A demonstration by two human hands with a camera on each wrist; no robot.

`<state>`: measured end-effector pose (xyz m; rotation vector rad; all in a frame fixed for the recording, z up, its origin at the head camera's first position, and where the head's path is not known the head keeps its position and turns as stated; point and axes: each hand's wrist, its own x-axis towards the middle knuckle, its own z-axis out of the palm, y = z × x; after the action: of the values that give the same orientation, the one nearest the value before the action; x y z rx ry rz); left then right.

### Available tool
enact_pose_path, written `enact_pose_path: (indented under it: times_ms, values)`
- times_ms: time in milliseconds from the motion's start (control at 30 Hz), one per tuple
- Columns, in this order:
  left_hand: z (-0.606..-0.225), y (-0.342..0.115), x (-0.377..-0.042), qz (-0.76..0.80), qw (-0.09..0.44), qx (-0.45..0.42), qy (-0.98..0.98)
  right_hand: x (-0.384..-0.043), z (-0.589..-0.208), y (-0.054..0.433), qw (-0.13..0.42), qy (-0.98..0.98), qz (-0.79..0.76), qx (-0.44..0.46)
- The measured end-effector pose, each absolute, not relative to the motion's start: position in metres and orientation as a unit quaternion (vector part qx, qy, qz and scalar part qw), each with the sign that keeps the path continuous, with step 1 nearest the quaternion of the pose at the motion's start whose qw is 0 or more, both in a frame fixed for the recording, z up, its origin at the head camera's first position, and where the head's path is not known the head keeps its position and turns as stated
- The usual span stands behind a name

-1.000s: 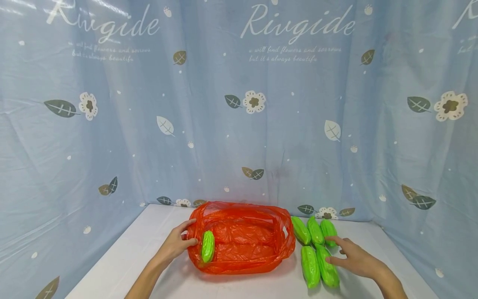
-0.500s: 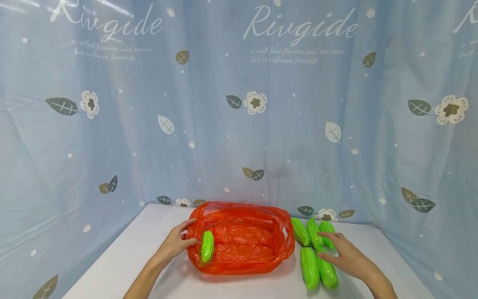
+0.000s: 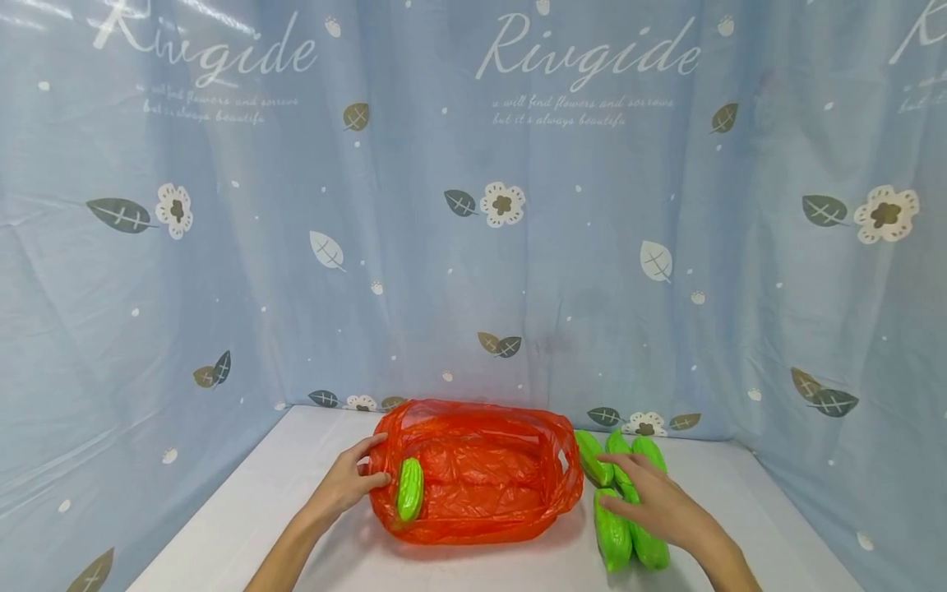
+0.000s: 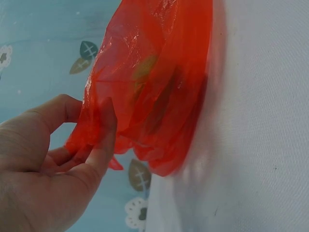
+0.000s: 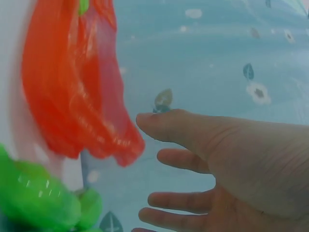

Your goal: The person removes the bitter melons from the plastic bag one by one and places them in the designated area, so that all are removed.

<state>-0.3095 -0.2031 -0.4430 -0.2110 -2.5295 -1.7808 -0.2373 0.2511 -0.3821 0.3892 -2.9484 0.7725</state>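
A red plastic bag (image 3: 484, 500) lies on its side on the white table, its wide mouth toward me. My left hand (image 3: 344, 479) pinches the left edge of the bag between thumb and fingers, which the left wrist view shows close up. One ribbed green gourd (image 3: 410, 491) sits inside, near the left end. To the right of the bag lie several more glossy green gourds (image 3: 612, 536) in two rows. Above them hovers my right hand (image 3: 666, 506), fingers extended and thumb apart, with nothing in its grasp; it partly covers some gourds in the head view.
A pale blue curtain (image 3: 577, 271) printed with leaves and flowers encloses the back and both sides. The white table (image 3: 244, 493) meets it right behind the bag.
My right hand has moved left across the gourds, from the right-hand ones toward those nearest the bag. My left hand and the bag have stayed in place.
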Motion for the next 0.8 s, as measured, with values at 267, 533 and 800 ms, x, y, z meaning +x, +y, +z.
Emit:
enact_pose_path:
  times_ms: [267,533,800]
  values:
    - [-0.444,-0.203,-0.311,-0.574,0.02,-0.073,-0.815,-0.245,-0.368,0.22,0.046,-0.953,0.254,0.16]
    - [-0.446,-0.203,-0.311,-0.575,0.02,-0.073,-0.815,-0.251,-0.346,0.191,0.042,-0.942,0.264,0.203]
    - [-0.446,-0.203,-0.312,-0.572,0.021,-0.076,-0.817,-0.258,-0.338,0.168,0.042,-0.939,0.245,0.235]
